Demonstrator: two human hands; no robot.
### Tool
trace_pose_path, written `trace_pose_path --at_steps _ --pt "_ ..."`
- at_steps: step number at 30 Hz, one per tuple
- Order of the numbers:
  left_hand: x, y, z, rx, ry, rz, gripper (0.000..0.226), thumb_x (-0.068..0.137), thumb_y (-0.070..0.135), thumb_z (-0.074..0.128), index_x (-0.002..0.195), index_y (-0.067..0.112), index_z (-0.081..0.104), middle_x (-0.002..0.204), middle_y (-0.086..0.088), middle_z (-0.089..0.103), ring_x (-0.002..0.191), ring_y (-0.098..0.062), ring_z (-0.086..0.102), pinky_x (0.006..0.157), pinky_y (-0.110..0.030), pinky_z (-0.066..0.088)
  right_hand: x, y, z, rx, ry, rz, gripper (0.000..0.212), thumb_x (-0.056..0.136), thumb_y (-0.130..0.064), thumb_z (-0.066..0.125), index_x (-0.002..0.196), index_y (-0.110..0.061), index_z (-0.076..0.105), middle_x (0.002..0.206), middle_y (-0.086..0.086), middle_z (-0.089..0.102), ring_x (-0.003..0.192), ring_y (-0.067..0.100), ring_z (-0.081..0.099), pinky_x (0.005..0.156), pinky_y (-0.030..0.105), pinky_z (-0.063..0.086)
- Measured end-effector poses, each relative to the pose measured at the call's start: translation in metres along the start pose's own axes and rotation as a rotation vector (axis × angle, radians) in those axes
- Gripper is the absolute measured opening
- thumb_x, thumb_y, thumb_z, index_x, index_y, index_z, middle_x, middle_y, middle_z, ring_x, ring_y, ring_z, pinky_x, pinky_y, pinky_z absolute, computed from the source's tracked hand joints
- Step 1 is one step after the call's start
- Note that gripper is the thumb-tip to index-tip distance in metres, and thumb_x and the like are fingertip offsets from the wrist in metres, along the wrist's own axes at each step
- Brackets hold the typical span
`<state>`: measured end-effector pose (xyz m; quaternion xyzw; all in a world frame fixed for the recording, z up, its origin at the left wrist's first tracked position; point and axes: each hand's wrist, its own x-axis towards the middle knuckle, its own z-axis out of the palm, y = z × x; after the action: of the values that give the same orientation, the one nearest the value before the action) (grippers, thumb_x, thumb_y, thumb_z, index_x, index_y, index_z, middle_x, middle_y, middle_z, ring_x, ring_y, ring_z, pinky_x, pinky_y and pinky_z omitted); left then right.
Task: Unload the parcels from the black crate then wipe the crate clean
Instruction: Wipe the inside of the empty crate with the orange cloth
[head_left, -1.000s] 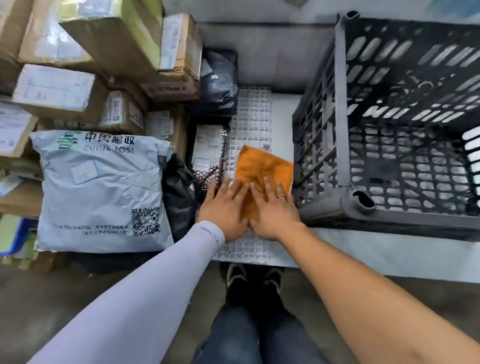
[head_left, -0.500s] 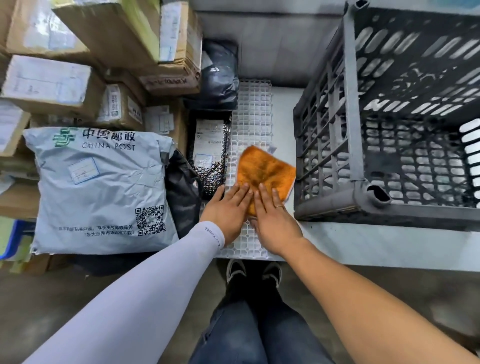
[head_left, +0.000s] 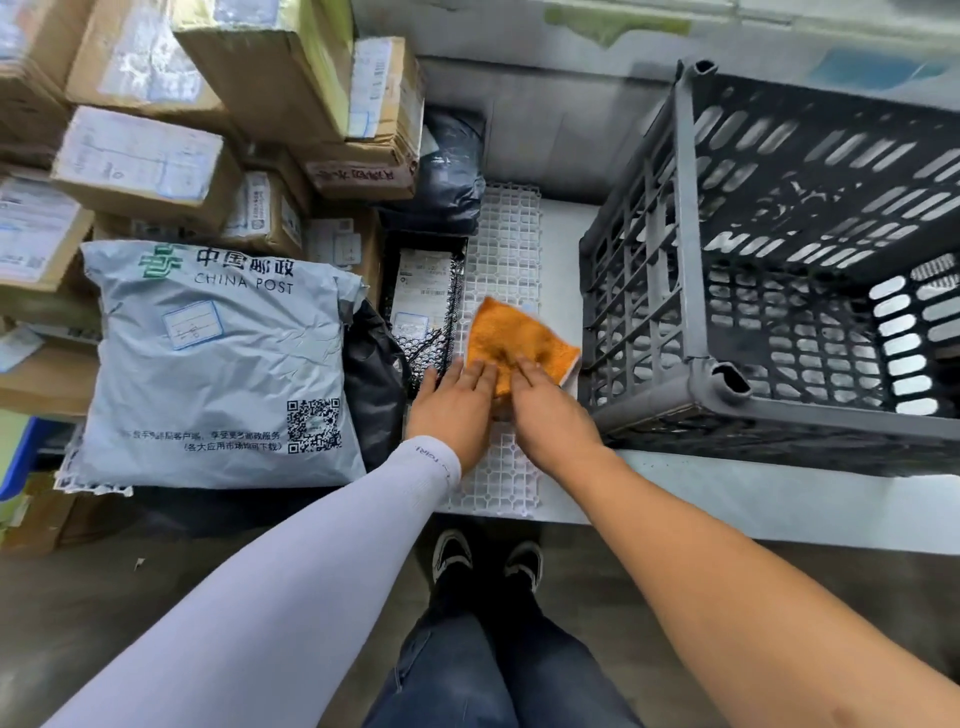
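Note:
The black crate (head_left: 691, 249) stands on the right of a white shelf, and no parcel shows inside it. An orange cloth (head_left: 511, 335) lies folded on a white plastic grid mat (head_left: 506, 249) just left of the crate. My left hand (head_left: 454, 408) and my right hand (head_left: 545, 415) lie side by side with straight fingers pressing on the cloth's near edge. Parcels are piled at the left: a grey China Post mail bag (head_left: 218, 364), several cardboard boxes (head_left: 145, 161), and black poly bags (head_left: 452, 171).
A bubble-wrap parcel (head_left: 423, 306) lies between the mail bag and the mat. The shelf's front edge (head_left: 753, 519) runs below the crate. My shoes (head_left: 488, 561) stand on the dark floor under it. A blue bin (head_left: 15, 457) shows at far left.
Both hands stay on the cloth, now slightly nearer its front edge. The camera has shifted a little, so the crate and parcels sit higher in view.

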<state>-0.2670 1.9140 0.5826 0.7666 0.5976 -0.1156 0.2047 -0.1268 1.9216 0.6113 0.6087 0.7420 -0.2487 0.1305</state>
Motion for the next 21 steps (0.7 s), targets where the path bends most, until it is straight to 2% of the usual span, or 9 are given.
trace_pose_path --at_steps 4,8,15,18,21 --pt "0.004 -0.004 -0.047 -0.061 0.134 0.005 0.075 0.100 0.009 0.051 0.165 0.019 0.014 0.171 -0.003 0.022 0.158 -0.027 0.017 0.128 -0.049 0.015 -0.005 -0.014 -0.037 0.057 0.080 0.005 0.071 0.099 0.000 0.045 0.163 -0.006 0.015 0.172 0.007 0.009 0.151 0.034 0.032 0.116 0.048 0.038" --pt "0.006 -0.010 -0.102 -0.028 0.287 0.031 0.073 0.101 0.004 0.042 0.165 0.019 0.010 0.172 -0.002 0.018 0.159 -0.027 0.012 0.128 -0.050 0.012 -0.011 -0.029 -0.080 0.061 0.236 -0.037 0.067 0.101 0.000 0.039 0.163 -0.004 0.013 0.172 0.010 0.010 0.155 0.032 0.022 0.119 0.046 0.032" --pt "0.005 -0.002 -0.191 0.017 0.588 0.046 0.064 0.104 0.015 0.040 0.164 0.021 0.019 0.169 -0.001 0.029 0.157 -0.027 0.022 0.126 -0.054 0.014 -0.012 -0.032 -0.171 0.007 0.561 -0.120 0.056 0.106 -0.005 0.029 0.161 0.000 0.020 0.170 0.017 0.015 0.157 0.029 0.018 0.123 0.046 0.031" --pt "0.005 0.020 -0.218 -0.001 0.657 0.051 0.065 0.104 0.013 0.038 0.165 0.022 0.017 0.170 0.000 0.026 0.158 -0.026 0.019 0.128 -0.054 0.011 -0.026 -0.019 -0.205 -0.052 0.657 -0.137 0.056 0.106 -0.006 0.034 0.161 0.000 0.022 0.170 0.016 0.016 0.156 0.028 0.020 0.122 0.042 0.029" --pt "0.009 0.051 -0.235 -0.025 0.697 0.073 0.064 0.104 0.014 0.037 0.165 0.023 0.018 0.170 0.002 0.025 0.158 -0.025 0.018 0.128 -0.054 0.009 -0.037 0.009 -0.226 -0.112 0.697 -0.132 0.059 0.104 0.000 0.036 0.161 0.001 0.020 0.170 0.016 0.014 0.158 0.025 0.014 0.126 0.039 0.025"
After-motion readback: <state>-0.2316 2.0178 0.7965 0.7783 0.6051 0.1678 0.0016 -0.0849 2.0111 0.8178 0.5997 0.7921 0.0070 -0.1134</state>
